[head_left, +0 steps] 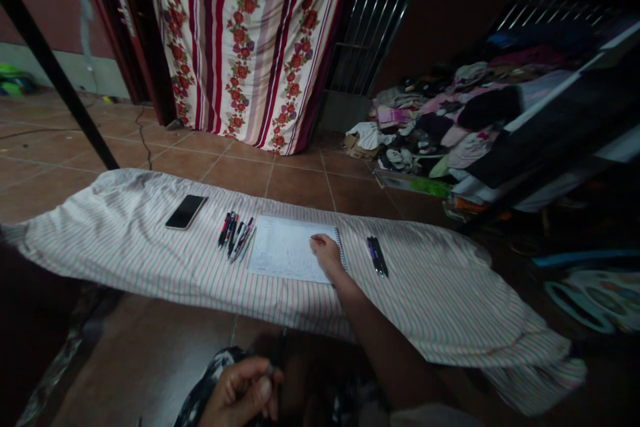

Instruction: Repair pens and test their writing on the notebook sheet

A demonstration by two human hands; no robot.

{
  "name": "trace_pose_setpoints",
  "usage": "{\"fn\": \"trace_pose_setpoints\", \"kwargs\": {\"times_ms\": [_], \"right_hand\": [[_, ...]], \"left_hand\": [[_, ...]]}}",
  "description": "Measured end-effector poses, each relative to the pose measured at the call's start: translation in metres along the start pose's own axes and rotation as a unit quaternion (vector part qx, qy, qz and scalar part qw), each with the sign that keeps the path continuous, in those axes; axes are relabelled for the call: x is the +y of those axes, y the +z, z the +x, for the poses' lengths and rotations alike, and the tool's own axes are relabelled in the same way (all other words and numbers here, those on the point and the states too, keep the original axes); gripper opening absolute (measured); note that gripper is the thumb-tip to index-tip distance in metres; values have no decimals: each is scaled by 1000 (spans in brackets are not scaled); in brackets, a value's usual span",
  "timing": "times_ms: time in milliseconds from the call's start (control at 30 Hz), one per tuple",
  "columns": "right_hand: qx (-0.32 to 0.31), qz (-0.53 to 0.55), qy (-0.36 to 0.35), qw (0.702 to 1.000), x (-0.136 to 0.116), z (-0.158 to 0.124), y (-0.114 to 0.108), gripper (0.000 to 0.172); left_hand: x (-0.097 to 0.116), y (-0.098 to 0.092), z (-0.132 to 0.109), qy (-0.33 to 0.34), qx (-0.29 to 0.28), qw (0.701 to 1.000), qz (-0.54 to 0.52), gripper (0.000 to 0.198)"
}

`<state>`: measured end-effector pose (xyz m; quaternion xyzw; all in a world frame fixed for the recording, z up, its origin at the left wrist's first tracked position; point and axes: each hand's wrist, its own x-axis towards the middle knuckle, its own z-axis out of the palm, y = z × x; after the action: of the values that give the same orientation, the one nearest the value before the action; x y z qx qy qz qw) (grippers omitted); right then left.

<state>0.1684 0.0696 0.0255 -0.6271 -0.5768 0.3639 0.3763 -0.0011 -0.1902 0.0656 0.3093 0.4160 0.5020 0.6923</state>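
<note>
The right hand (327,255) rests on the notebook (285,247), midway along the striped cloth (125,240). The left hand (243,392) grips a pen (280,350) short of its near edge

White spiral-bound notebook (285,250), lying open and flat on the striped cloth of the desk (125,247), about mid-length, reaching close to the far edge; wire spiral along its right side. Touched near that right side by the right hand (327,253). Slim dark pen (280,350), pinched in the left hand (245,393), off the desk, below its near edge, barrel pointing up and away.
</note>
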Motion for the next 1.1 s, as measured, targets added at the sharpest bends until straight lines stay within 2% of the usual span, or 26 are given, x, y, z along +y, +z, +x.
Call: {"fn": "trace_pose_setpoints", "kwargs": {"times_ms": [133, 233, 333, 433, 567, 767, 933, 1100], "right_hand": [[-19, 135, 27, 990, -24, -49, -6, 35], [-58, 215, 30, 974, -46, -99, -16, 36], [-142, 394, 87, 904, -71, -148, -32, 31], [-168, 433, 88, 881, -96, -188, -50, 29], [-174, 426, 51, 886, -120, -230, -67, 28], [-150, 385, -12, 911, -139, -281, -83, 29], [-129, 379, -43, 916, -147, -306, -95, 27], [-161, 378, -52, 910, -148, -321, -97, 25]], "left_hand": [[7, 11, -10, 6, 12, 1000, -11, 37], [8, 21, -20, 11, 21, 999, -25, 34], [8, 28, -33, 20, -1, 1000, -13, 35], [9, 32, -46, 39, -17, 999, 3, 34], [10, 38, -64, 63, -33, 997, 8, 35], [14, 49, -92, 86, -68, 994, -25, 46], [15, 54, -111, 99, -79, 992, -20, 41], [16, 54, -119, 118, -84, 989, -22, 29]]}}
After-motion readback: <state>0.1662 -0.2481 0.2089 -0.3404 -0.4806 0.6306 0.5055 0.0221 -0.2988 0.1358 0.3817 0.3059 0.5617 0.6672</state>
